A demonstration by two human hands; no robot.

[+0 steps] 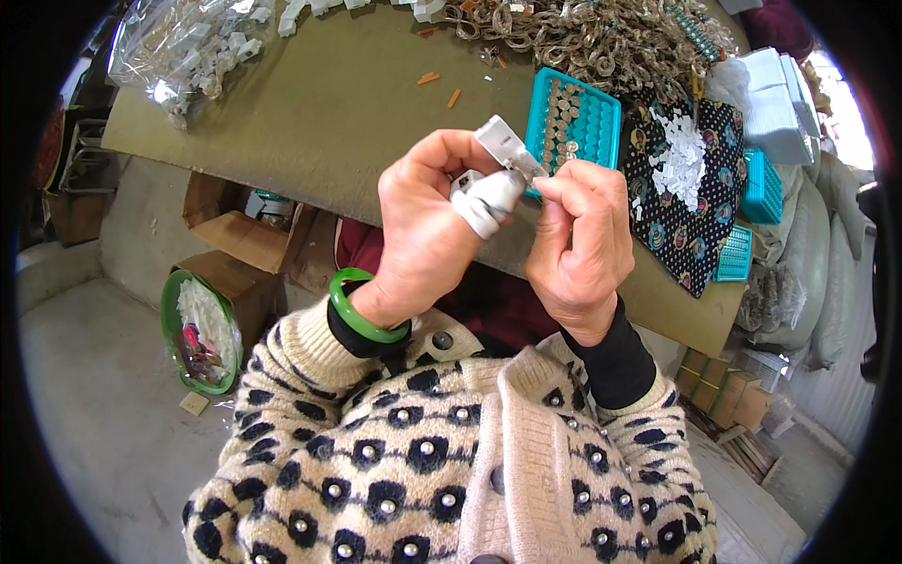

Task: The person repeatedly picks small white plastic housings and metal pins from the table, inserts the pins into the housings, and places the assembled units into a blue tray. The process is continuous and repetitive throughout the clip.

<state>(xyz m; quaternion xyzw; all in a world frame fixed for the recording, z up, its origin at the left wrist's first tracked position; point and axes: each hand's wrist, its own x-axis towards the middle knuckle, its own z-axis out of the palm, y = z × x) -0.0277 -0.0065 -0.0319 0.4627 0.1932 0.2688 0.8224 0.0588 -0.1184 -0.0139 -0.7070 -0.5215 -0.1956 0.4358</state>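
Observation:
In front of my chest, above the near edge of the table, my left hand (427, 211) is closed around a small white plastic piece (503, 141). White wrapping covers a finger of that hand, and a green bangle (349, 310) circles its wrist. My right hand (584, 235) meets it from the right, thumb and forefinger pinched at the lower end of the white piece. What sits in that pinch is too small to name. Just beyond my fingers lies a teal tray (596, 117), its left part filled with several round metallic parts (561, 108).
Coiled brown cords (592, 42) heap at the table's far side. White pieces (678, 155) lie on a patterned dark cloth (691, 249) at right. A plastic bag of white parts (188, 56) is far left. A green basin (169, 324) stands on the floor.

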